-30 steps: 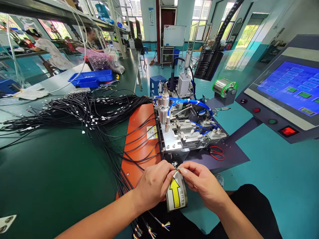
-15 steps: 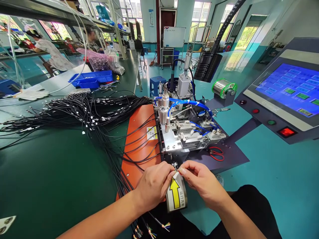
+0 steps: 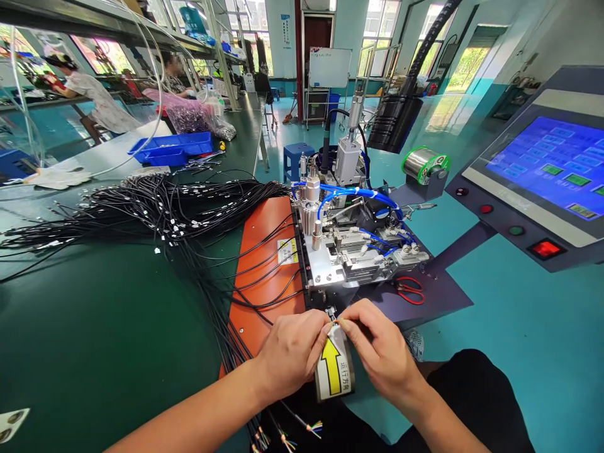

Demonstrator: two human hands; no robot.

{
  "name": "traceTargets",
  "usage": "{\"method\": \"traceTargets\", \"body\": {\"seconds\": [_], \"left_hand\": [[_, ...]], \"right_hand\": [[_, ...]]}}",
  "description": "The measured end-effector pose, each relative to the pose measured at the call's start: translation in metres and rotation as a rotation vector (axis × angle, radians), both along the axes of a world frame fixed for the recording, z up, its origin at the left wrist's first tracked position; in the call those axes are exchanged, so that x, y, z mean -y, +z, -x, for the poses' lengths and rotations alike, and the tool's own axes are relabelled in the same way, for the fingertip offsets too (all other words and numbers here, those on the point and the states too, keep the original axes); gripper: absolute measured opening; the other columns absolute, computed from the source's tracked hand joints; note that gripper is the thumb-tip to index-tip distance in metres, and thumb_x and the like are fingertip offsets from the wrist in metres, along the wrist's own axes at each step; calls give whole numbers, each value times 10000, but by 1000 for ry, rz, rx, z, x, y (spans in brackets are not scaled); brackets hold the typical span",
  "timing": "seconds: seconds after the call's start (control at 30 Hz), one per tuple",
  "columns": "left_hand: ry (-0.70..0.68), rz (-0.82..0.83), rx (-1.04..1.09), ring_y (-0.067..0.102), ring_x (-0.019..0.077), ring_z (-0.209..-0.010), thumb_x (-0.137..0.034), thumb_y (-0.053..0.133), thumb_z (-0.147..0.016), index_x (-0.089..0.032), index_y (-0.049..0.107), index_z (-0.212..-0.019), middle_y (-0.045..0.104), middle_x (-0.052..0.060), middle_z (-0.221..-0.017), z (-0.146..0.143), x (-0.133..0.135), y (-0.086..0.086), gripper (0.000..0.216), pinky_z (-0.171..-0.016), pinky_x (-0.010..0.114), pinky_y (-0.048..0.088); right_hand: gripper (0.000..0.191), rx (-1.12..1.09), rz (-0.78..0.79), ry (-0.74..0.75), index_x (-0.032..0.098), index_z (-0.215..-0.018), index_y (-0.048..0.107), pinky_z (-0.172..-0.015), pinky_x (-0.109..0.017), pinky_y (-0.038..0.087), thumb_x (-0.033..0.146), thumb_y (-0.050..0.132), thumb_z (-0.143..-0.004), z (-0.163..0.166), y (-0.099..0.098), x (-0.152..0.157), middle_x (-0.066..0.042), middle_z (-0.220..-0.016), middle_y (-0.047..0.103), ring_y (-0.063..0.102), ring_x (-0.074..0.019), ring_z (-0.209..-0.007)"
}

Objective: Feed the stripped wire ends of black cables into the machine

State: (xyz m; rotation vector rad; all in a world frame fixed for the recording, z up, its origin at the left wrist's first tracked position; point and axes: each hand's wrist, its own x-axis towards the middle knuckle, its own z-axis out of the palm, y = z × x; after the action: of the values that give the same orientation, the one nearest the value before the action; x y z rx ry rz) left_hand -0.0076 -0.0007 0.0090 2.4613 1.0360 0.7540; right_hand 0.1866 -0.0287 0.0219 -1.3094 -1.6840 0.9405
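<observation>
Both of my hands meet at the front end of the machine [image 3: 344, 251], just above a curved metal guide [image 3: 334, 368] marked with a yellow arrow. My left hand [image 3: 299, 345] is closed, thumb and fingers pinched at the top of this guide. Opposite it, my right hand [image 3: 380, 343] pinches closely with thumb and forefinger. Thin coloured wires [image 3: 335, 322] show between the two sets of fingertips; their ends are mostly hidden. Black cables [image 3: 268, 277] lie across the orange cover [image 3: 264, 239] beside my left hand.
A big bundle of black cables [image 3: 155, 207] spreads over the green bench [image 3: 94, 333]. Stripped cable ends [image 3: 311, 429] hang below my left forearm. Red-handled scissors [image 3: 410, 291], a solder spool [image 3: 425, 165] and a touchscreen panel [image 3: 557, 160] are to the right. Two people sit far left.
My right hand has shifted slightly, its fingers more bent and its knuckles raised a little, still pinching at the wires. My left hand has hardly moved.
</observation>
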Motion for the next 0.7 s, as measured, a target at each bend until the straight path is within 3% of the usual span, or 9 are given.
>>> {"method": "traceTargets", "body": {"seconds": [0.1,0.2,0.7], "left_hand": [[1,4,25,587,139,-638,-242,392,-1026,-178,558,-922,626,13,-754,0,0,0,206,-592,259,404],[0,10,25,587,136,-642,-241,394,-1025,-176,564,-936,631,17,-761,-1,0,1,203,-601,257,413],[-4,33,24,592,140,-652,-238,399,-1019,-178,560,-935,633,21,-769,-1,1,-2,191,-609,257,417]], "right_hand": [[252,-176,257,-51,214,-969,621,-589,-264,377,433,498,-992,-4,2,4,0,-773,519,464,-141,-651],[323,-305,382,-62,206,-976,625,-515,-247,302,512,521,-963,-7,1,7,14,-733,493,399,-121,-597],[288,-328,335,-41,200,-921,632,-576,-244,351,476,559,-957,1,-6,6,-7,-800,600,490,-132,-684]]}}
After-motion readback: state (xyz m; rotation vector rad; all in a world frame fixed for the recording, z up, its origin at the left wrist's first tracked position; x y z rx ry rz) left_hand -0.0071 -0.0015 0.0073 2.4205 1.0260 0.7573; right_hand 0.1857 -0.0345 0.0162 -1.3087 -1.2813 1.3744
